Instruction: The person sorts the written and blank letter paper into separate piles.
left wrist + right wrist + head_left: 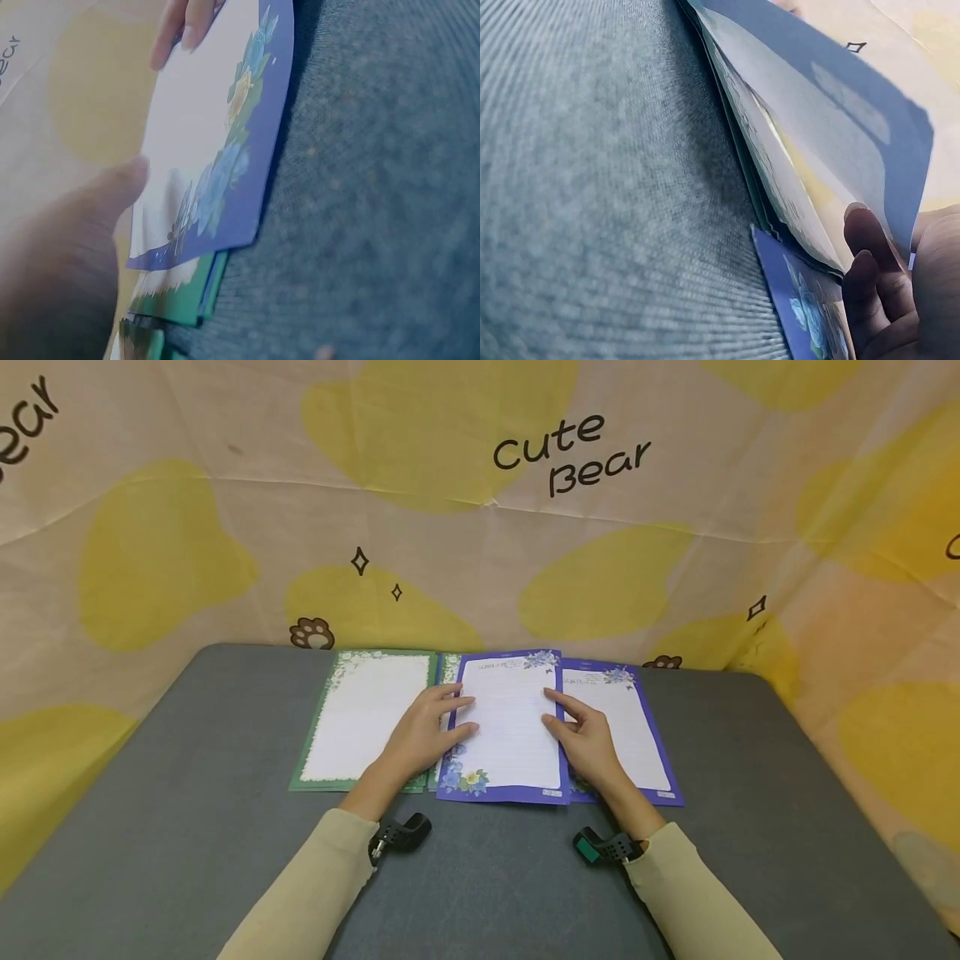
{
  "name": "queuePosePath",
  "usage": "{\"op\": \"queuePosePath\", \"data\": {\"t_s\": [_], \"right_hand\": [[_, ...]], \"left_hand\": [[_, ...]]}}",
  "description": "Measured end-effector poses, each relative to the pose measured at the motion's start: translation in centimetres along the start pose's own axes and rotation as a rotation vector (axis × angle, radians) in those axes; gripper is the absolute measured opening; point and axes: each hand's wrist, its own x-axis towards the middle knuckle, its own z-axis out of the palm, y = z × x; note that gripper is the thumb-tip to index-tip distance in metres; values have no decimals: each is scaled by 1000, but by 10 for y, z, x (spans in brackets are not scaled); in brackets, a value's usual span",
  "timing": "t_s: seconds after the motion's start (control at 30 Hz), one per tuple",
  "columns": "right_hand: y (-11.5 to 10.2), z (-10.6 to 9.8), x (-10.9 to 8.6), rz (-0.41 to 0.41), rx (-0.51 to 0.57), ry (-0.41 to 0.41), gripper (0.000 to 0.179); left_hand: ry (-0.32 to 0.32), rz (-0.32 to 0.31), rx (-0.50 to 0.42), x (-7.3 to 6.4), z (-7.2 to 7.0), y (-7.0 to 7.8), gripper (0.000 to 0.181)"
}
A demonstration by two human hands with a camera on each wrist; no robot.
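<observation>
A white sheet with a purple floral border [510, 727] lies across the middle of the other sheets, its near edge lifted off the table in the wrist views. My left hand [420, 731] rests at its left edge with fingers fairly straight. In the left wrist view, the left thumb [124, 187] touches that side. My right hand [592, 747] pinches the right edge; in the right wrist view, curled fingers [866, 277] show under the sheet's raised underside. Beneath and to the right is a second purple-bordered sheet [633, 735].
To the left lie green-bordered sheets [367, 718], one partly covered by the middle sheet. All are on a dark grey table [495, 877]. A patterned cloth [420, 460] hangs behind the table's far edge. Black bands [401, 833] sit on both wrists.
</observation>
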Motion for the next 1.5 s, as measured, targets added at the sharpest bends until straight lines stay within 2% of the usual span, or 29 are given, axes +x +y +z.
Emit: {"op": "queuePosePath", "data": {"t_s": [0.1,0.17,0.27,0.33,0.47,0.67,0.87,1.03,1.23,1.5], "right_hand": [[-3,1,0,-2,27,9,46],[-6,1,0,-5,56,18,47],[-10,2,0,4,132,36,47],[-12,2,-1,13,172,44,48],[-13,3,-3,46,247,46,48],[-11,3,-5,39,286,41,49],[-12,3,-5,41,272,41,49],[-14,3,-6,37,221,43,48],[-20,-3,-5,51,75,72,48],[-26,-18,0,102,-62,115,47]], "left_hand": [[109,-82,-21,1,-1,-3,47],[152,-142,-65,1,-1,-4,48],[164,-192,-135,0,-2,-5,49],[162,-193,-163,0,-2,-4,49],[211,-166,-210,1,-2,-2,47],[279,-72,-287,0,-1,2,44],[249,9,-274,-3,0,1,30],[232,44,-276,-4,0,1,28],[228,61,-304,-1,-2,5,29],[186,15,-357,3,-8,21,31]]}}
